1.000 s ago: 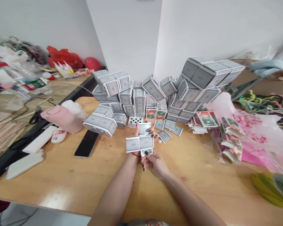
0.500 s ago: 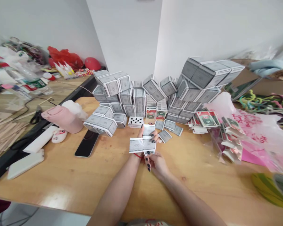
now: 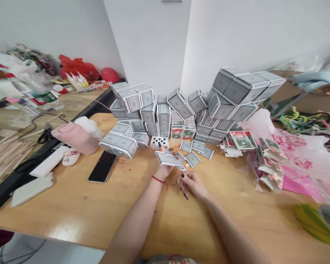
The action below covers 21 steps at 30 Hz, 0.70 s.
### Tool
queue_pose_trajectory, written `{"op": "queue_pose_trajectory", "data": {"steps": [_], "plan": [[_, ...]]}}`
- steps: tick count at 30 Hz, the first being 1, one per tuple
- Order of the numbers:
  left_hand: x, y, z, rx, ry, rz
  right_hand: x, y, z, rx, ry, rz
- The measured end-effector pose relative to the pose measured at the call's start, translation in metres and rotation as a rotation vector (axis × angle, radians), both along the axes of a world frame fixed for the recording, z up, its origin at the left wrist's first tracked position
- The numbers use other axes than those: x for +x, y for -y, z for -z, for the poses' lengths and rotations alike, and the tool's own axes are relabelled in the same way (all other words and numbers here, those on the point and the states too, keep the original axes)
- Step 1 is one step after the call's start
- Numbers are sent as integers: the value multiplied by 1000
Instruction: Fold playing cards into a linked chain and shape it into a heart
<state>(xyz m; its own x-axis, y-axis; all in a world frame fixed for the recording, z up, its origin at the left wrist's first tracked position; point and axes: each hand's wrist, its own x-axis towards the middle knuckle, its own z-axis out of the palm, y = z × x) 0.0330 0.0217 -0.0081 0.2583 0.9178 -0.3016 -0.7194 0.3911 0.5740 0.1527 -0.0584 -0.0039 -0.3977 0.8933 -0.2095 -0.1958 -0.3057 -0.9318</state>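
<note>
My left hand grips a grey patterned card box, tilted almost flat a little above the wooden table. A red string circles that wrist. My right hand hovers just right of it and nearer to me, fingers loosely curled and apart, nothing in them. Just beyond the box a stack of playing cards lies face up, a spade card on top. Loose flat grey boxes lie to its right.
A wall of stacked grey card boxes fills the back of the table. A black phone, a pink roll and a white case lie left. Pink plastic sheet and red-green card packs spread on the right.
The box was held upright and open-fronted by both hands. Now my right hand has let go and drawn back, and my left hand has tipped the box flat and moved it forward.
</note>
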Motion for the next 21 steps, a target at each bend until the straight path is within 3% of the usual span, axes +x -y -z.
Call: {"op": "queue_pose_trajectory", "data": {"steps": [3, 5, 8, 13, 16, 21], "plan": [[1, 2, 0, 2, -2, -5, 10, -6, -4, 292, 242, 437], [6, 4, -1, 6, -6, 25, 14, -11, -7, 447, 303, 605], [14, 6, -3, 34, -21, 55, 19, -17, -8, 481, 305, 592], [8, 3, -6, 132, -24, -6, 32, -24, 0, 214, 146, 741], [-3, -1, -10, 85, -30, -28, 37, -27, 3, 114, -17, 683], [-3, 2, -13, 53, 57, 220, 32, -25, 4, 30, -7, 532]]}}
